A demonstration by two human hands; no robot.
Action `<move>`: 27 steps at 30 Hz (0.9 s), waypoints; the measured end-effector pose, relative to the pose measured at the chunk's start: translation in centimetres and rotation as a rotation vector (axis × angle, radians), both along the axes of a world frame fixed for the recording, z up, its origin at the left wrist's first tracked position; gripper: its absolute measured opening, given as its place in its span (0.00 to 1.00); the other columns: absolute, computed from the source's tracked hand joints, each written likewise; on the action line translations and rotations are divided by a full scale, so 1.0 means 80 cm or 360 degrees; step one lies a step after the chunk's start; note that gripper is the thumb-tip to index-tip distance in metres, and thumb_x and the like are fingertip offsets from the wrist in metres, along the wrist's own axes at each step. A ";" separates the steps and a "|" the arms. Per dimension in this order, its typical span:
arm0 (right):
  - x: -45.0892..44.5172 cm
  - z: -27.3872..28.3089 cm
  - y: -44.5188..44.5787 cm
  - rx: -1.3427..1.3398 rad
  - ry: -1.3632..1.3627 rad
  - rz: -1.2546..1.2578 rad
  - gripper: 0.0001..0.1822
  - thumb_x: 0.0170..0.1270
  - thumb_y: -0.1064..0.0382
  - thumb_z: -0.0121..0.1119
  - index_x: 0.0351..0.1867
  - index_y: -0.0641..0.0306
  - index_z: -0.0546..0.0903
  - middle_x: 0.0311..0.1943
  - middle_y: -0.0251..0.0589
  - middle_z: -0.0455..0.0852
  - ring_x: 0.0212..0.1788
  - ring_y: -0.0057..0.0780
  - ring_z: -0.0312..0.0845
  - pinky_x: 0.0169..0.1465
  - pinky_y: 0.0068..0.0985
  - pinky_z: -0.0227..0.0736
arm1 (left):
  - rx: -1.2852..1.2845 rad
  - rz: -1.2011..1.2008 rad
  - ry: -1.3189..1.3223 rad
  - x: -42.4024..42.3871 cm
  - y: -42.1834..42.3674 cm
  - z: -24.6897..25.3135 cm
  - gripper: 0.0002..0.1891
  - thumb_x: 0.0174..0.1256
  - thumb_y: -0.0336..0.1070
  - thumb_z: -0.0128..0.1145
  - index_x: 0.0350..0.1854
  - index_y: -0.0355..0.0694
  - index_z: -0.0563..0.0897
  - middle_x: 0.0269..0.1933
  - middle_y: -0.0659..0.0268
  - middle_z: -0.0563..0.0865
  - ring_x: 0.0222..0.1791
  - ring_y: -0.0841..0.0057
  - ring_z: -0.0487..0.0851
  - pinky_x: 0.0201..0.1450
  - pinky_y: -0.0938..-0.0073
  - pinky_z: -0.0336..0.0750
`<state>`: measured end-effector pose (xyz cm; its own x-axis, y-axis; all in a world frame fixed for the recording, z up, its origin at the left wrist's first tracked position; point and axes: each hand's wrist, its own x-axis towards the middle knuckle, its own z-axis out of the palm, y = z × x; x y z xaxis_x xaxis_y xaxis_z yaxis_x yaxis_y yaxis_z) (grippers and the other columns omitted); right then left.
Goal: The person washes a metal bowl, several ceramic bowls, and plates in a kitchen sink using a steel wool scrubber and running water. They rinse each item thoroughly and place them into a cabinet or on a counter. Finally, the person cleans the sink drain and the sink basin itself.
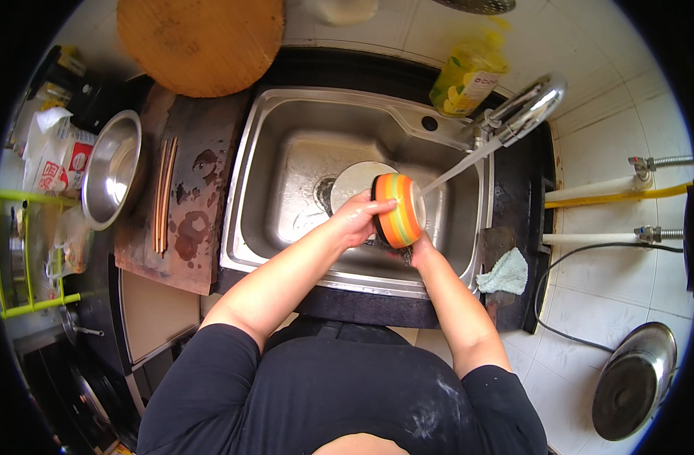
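Over a stainless steel sink [267, 170], my left hand [355, 220] grips a striped orange, yellow and green bowl [399, 210], tilted on its side with the thumb on its outer wall. My right hand [421, 250] is at the bowl's lower edge, its fingers mostly hidden behind it; a dark scrubber-like thing shows just beside them. Water runs from the chrome faucet [531, 111] toward the bowl's base. A white plate [355, 179] lies in the sink beneath the bowl, partly covering the drain.
Left of the sink, chopsticks [165, 196] lie on a wet brown board [196, 239], beside a steel basin [113, 170]. A round wooden chopping board [202, 40] stands behind. Yellow detergent bottle [469, 79] stands by the faucet; a pale cloth [504, 273] lies at the sink's right.
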<state>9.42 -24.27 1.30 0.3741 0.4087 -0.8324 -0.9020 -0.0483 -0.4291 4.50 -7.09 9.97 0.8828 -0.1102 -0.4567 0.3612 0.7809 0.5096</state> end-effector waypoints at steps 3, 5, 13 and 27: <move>-0.001 -0.005 0.015 -0.0236 0.0004 0.0769 0.24 0.61 0.38 0.40 0.38 0.54 0.77 0.25 0.34 0.82 0.20 0.26 0.77 0.16 0.26 0.71 | 0.0592 -0.0159 -0.0192 -0.011 0.009 0.010 0.16 0.54 0.32 0.64 0.44 0.35 0.77 0.40 0.65 0.82 0.42 0.80 0.79 0.49 0.77 0.72; 0.000 -0.002 0.025 -0.0294 0.0049 0.0911 0.26 0.62 0.35 0.37 0.36 0.53 0.78 0.20 0.31 0.81 0.16 0.24 0.75 0.13 0.22 0.66 | 0.0689 -0.0249 -0.0249 -0.025 0.017 0.027 0.16 0.54 0.32 0.64 0.44 0.34 0.76 0.40 0.65 0.82 0.41 0.81 0.78 0.47 0.78 0.73; 0.010 -0.050 0.035 -0.0619 0.0114 0.0768 0.21 0.63 0.41 0.45 0.46 0.51 0.75 0.32 0.35 0.82 0.28 0.29 0.79 0.25 0.31 0.72 | 0.2624 -0.0374 -0.0857 -0.094 0.110 0.087 0.17 0.50 0.35 0.67 0.42 0.35 0.79 0.33 0.59 0.83 0.32 0.69 0.82 0.35 0.73 0.75; 0.005 -0.077 0.013 -0.0675 -0.0274 0.0329 0.16 0.59 0.57 0.52 0.44 0.67 0.74 0.31 0.44 0.82 0.23 0.33 0.78 0.18 0.30 0.72 | 0.3712 0.0502 0.0036 -0.168 0.290 0.026 0.16 0.52 0.37 0.63 0.42 0.38 0.79 0.26 0.58 0.81 0.27 0.61 0.78 0.32 0.65 0.72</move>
